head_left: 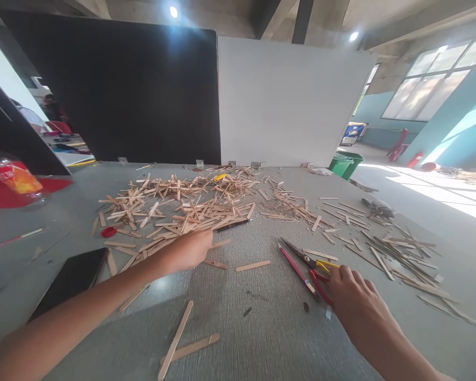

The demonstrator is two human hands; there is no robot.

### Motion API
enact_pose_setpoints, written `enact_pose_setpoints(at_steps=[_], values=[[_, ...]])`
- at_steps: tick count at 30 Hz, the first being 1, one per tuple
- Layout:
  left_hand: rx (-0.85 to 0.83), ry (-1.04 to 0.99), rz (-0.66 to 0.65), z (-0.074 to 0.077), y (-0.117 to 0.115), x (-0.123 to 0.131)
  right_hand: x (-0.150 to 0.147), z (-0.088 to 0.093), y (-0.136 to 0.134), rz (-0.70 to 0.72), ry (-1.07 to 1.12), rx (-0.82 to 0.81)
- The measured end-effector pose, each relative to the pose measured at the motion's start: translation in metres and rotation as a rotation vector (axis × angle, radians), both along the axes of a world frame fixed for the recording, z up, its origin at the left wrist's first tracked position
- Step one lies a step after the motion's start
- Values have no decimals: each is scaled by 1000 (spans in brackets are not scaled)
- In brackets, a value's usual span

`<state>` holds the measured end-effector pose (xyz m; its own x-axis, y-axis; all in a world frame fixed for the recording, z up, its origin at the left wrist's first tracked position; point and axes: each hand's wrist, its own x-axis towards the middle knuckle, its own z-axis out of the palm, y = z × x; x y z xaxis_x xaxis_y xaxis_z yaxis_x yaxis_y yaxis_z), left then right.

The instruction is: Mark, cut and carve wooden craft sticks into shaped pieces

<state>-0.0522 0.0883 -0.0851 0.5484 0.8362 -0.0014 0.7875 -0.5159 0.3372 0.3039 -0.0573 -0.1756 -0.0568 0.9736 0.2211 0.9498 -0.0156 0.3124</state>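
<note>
hazards at the bench: hand tool, pen and loose sticks

the left hand (192, 248) is at the near edge of the stick pile (198, 209), its fingers curled downward. the fingertips are hidden, so whether they grip a stick or the black pen-like tool (234, 225) just beyond cannot be told. the right hand (355, 296) lies over the handles of the pliers-like tool (309, 261), which rests on the table (262, 333) with its nose pointing away and toward the pile. the right fingers are bent across the handle ends; how firmly they close cannot be told.

caution: the handles stand apart. if the right fingers catch only one of them, the tool could swivel or slip.

caution: the pink pen (297, 271) lies just beside the tool. a sideways sweep could knock it away or trap it against the handles.

caution: the sticks overlap at many angles. pulling one from beneath others could drag its neighbours or roll the black pen-like tool.

caution: the left forearm passes close to the dark phone (69, 280); a low backward pull could push it.
</note>
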Motion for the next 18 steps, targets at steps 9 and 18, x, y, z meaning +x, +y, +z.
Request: enact_pose_setpoints(at_steps=[9, 18], values=[[-580, -927, 46, 61, -106, 43, 9, -14, 0, 66, 24, 51], [-701, -1109, -43, 54, -133, 40, 13, -16, 0, 107, 107, 64]])
